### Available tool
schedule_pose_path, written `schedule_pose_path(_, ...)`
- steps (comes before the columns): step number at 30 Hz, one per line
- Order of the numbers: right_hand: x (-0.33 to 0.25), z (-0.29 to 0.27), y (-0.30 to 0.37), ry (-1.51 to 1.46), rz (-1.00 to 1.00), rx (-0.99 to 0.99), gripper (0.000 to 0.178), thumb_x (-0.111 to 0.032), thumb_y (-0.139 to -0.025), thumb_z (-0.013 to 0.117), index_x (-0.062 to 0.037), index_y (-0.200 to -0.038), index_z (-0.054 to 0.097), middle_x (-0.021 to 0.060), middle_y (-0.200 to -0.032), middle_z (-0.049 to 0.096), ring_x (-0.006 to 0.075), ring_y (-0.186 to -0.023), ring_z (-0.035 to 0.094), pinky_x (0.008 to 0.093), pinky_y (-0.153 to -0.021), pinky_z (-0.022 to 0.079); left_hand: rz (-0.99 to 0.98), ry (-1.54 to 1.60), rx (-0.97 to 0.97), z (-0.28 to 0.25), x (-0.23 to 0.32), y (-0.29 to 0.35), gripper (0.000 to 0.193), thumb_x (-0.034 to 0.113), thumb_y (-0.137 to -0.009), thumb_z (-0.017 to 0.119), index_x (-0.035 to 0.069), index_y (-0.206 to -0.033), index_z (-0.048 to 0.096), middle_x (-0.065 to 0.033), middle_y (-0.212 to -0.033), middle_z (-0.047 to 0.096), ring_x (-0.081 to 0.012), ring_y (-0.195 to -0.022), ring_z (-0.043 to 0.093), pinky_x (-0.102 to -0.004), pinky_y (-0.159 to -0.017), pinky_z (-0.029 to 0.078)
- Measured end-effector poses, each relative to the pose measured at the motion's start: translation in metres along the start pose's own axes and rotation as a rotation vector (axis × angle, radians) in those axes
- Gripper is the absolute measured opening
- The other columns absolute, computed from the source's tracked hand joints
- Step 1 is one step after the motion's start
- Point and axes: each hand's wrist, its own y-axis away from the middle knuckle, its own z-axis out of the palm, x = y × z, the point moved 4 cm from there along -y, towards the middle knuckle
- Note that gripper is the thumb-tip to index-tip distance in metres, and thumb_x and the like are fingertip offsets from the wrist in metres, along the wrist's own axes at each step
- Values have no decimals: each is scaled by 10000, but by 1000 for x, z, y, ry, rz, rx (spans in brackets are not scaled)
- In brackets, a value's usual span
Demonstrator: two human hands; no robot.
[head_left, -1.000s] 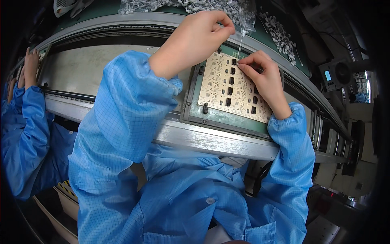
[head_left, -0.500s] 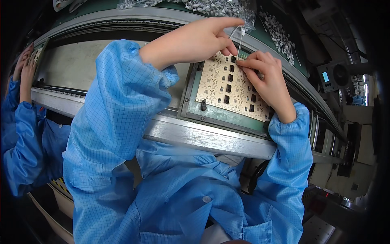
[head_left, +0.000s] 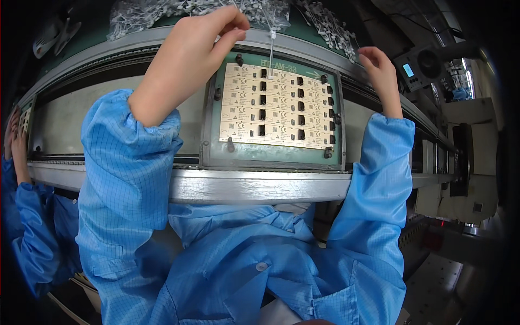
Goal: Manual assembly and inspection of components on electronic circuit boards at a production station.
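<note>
My left hand hovers past the upper left corner of a panel of pale circuit boards. Its fingers are half curled, thumb and index slightly apart, and I see nothing held between them. My right hand is raised beyond the panel's right side, thumb and index parted beside a heap of short white cables. One white cable with a connector on its end reaches from the panel's top row across the fixture's far edge. Rows of black components sit on the boards, held in a green fixture.
A metal rail runs along the near side of the conveyor. More white cables lie in clear bags on the far shelf. A co-worker's hands are at another panel on the far left. A grey device with a lit display stands at right.
Both hands have come off the panel: the left went back and left, the right out to the right. They let go of the white cable. The panel appears further left in view.
</note>
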Motion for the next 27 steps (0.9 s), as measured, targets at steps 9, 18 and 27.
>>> schedule_pose_path(9, 87, 0, -17, 226, -29, 165, 288, -274, -929, 638, -115, -1162, 698, 80, -1130, 678, 236, -978, 656, 326, -856, 498, 16, -91, -38, 6, 0, 0, 183, 89, -994, 570, 38, -1170, 575, -132, -937, 725, -247, -892, 717, -313, -740, 534)
schedule_pose_path(18, 81, 21, -15, 518, 186, 275, 230, -365, -920, 638, -220, -1052, 758, 40, -1241, 637, 285, -1180, 558, 522, -1016, 335, 28, -41, -28, 13, 6, -3, 127, 71, -941, 624, -1, -991, 532, -177, -858, 687, -364, -804, 673, -386, -677, 513)
schedule_pose_path(27, 119, -2, -35, 68, 102, 429, 258, -267, -944, 656, -101, -1140, 670, 106, -923, 714, 243, -871, 699, 341, -783, 547, -32, 31, -32, 17, 3, -2, 95, 47, -958, 591, -19, -996, 534, -181, -908, 709, -355, -844, 695, -379, -705, 531)
